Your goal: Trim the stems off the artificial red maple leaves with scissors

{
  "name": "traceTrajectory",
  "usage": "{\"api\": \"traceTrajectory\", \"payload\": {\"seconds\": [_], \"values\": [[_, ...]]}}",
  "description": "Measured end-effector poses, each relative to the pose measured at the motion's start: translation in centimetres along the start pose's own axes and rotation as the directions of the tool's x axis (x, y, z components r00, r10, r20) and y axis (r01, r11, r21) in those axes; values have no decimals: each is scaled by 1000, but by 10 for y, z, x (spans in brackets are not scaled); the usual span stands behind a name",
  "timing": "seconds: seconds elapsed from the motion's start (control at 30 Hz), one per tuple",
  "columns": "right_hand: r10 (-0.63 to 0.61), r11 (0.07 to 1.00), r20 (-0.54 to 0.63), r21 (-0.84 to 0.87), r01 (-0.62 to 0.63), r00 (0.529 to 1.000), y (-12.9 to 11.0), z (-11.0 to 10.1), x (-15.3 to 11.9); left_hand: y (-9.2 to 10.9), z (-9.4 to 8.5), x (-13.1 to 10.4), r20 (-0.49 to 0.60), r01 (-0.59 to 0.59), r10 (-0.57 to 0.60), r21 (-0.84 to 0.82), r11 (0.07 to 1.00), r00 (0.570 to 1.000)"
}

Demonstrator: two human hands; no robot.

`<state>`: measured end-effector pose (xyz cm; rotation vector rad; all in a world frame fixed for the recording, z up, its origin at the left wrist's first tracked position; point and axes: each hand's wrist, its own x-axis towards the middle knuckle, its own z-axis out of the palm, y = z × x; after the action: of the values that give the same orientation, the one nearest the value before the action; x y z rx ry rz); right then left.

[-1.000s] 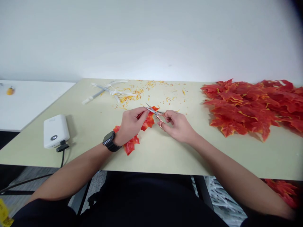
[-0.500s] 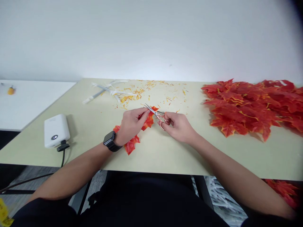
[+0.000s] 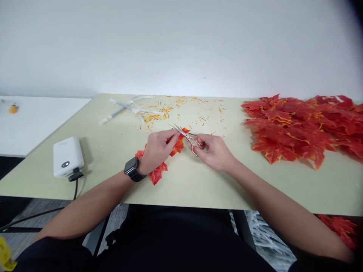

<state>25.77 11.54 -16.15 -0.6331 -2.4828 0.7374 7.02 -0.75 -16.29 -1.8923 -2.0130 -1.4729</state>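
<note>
Near the middle of the table my left hand [image 3: 158, 148], with a black watch on its wrist, is closed in a pinch on a red-orange artificial maple leaf [image 3: 178, 146]. Part of the leaf is hidden behind that hand, and its lower points stick out beneath. My right hand [image 3: 216, 152] grips small scissors [image 3: 193, 142] by their rose-gold handles. The silver blades point up and left across the leaf's top edge, close to my left fingertips. How far the blades are apart is hard to make out.
A thick pile of red maple leaves [image 3: 292, 128] lies at the right. Yellow-orange trimmings [image 3: 159, 116] are scattered at the back, beside some white plastic ties [image 3: 124, 107]. A white power bank [image 3: 67, 156] with a black cable stands at the left. Behind the table rises a pale wall.
Almost nothing differs. Both hands, the leaf and the scissors keep nearly the same positions.
</note>
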Motion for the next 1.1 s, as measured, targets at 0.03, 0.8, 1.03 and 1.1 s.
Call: {"api": "traceTrajectory", "payload": {"seconds": [0.03,0.8,1.03,1.1], "values": [[8,1000,8,13,-8,1000,0,0,0,0,0,0,-2,-1,1,1,1000,1000],[29,996,-118,86,-19,993,4,2,2,-1,1,1,-18,103,-105,-76,992,994],[25,999,-51,33,-23,998,2,1,1,-3,3,1,-32,110,-114,-90,990,993],[23,1000,-27,14,-22,999,1,1,0,-3,3,1,-24,115,-118,-92,989,993]]}}
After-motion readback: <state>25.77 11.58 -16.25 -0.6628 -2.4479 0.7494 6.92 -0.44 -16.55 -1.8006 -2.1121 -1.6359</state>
